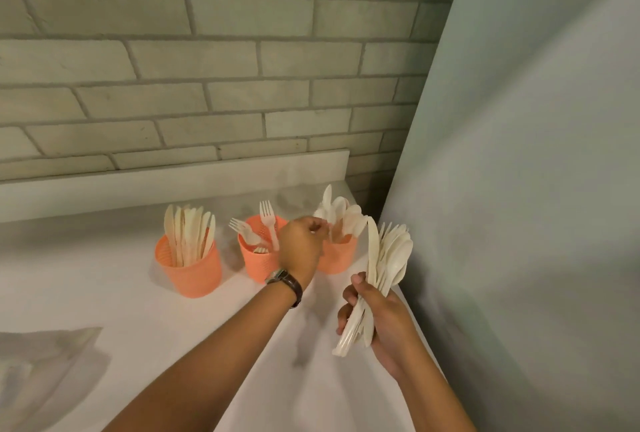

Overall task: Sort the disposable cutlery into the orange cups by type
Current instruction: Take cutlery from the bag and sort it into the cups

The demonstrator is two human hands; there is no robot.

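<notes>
Head view: left hand (300, 248) at centre-right spoon cup (338, 258), hold unclear; right hand (382, 322) clutches unsorted bundle (389, 256); next, pluck another.

There are three orange ribbed plastic cups (188, 269) and one bundle of mixed white plastic cutlery (388, 258). Two white forks (267, 215) rise clear of the middle cup (258, 260); the cream knives (188, 230) in the left and the spoons (346, 215) in the right overlap too much to count.
</notes>
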